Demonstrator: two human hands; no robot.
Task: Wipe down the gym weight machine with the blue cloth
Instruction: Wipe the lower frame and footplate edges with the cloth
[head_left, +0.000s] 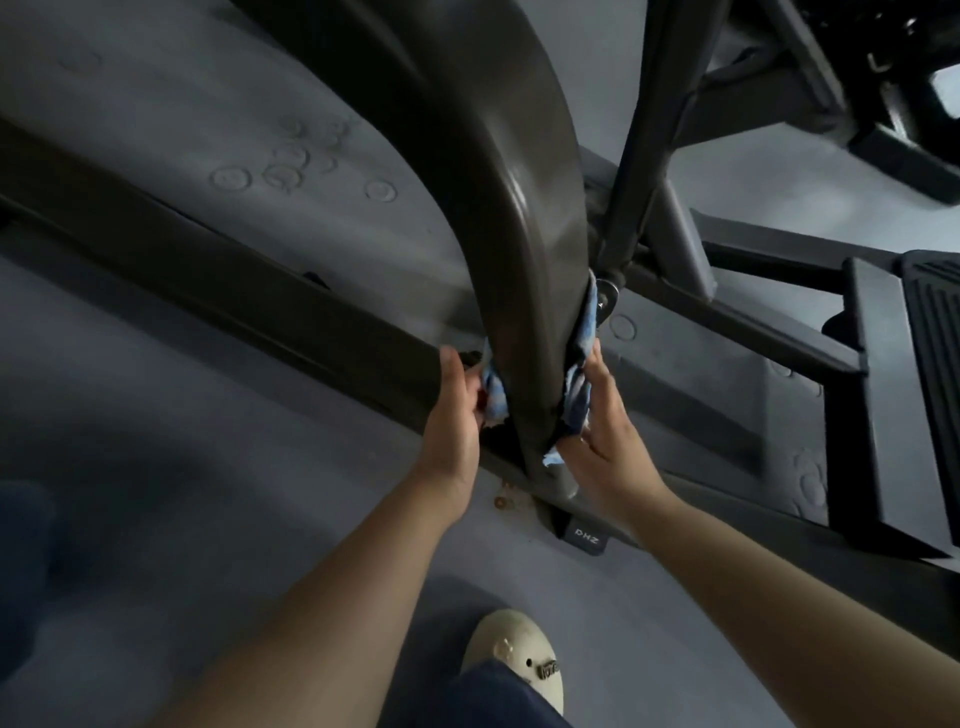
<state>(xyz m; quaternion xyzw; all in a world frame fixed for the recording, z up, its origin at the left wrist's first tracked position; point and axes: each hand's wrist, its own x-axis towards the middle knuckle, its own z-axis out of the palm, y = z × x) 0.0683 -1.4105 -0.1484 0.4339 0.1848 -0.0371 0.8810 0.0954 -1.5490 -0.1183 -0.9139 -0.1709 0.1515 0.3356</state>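
1. Left of the curved post (524, 260) of the weight machine, a dark base rail (218, 270) ran across the grey floor (156, 441).
2. The left hand (452, 415) gripped one end of the blue cloth (131, 387) against the post's left side, fingers curled round it.
3. The cloth passed behind the post, low down near its foot.
4. The right hand (605, 441) held the cloth's other end on the post's right side, fingers closed on the bunched fabric.
5. Below the post's foot sat a small "DHZ" label (587, 539), and nearer the person a cream shoe (519, 654).
6. Right of the post lay a ribbed footplate (930, 332).
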